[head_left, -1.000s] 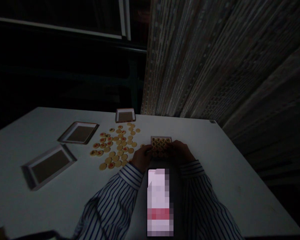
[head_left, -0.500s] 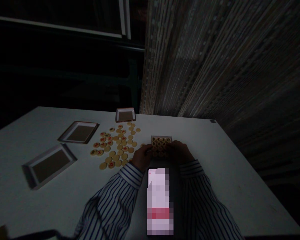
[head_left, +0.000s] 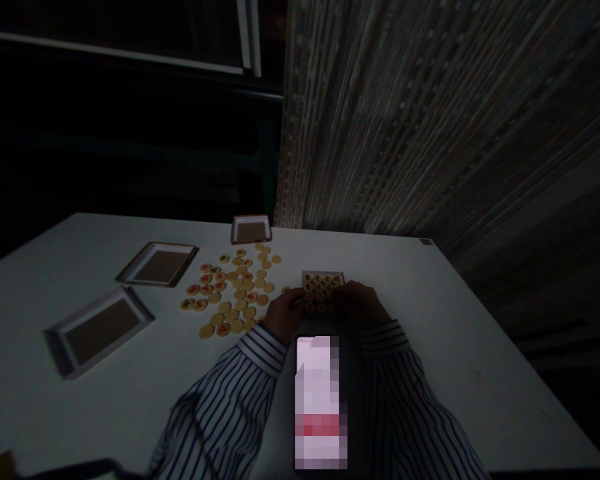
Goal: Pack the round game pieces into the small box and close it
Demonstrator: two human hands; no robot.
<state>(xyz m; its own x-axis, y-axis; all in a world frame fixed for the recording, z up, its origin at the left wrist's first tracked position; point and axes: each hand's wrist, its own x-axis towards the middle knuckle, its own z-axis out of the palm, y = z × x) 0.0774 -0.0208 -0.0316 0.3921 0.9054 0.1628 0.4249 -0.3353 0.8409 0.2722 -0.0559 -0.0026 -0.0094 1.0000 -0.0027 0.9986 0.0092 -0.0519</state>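
Note:
A small open box (head_left: 323,274) filled with rows of round Chinese chess pieces (head_left: 323,288) lies in front of me on the white table. My left hand (head_left: 286,313) is closed at the box's left side, its fingers curled against the edge. At the opposite side, my right hand (head_left: 361,303) has its fingers over the right edge, and deep shadow hides its fingertips. Left of the hands, many loose wooden chess pieces (head_left: 240,293) lie spread out, some with red marks facing up and others plain. One piece (head_left: 286,291) rests just behind my left hand.
Three shallow trays or lids stand around the loose pieces: one at the back (head_left: 251,231), one at left (head_left: 157,264), one nearer (head_left: 100,331). A lit phone (head_left: 317,387) lies between my forearms. A string curtain (head_left: 360,133) hangs behind the white table (head_left: 430,347).
Both hands stay at the box with almost no movement. The box and loose pieces keep their places; the view shifts very slightly.

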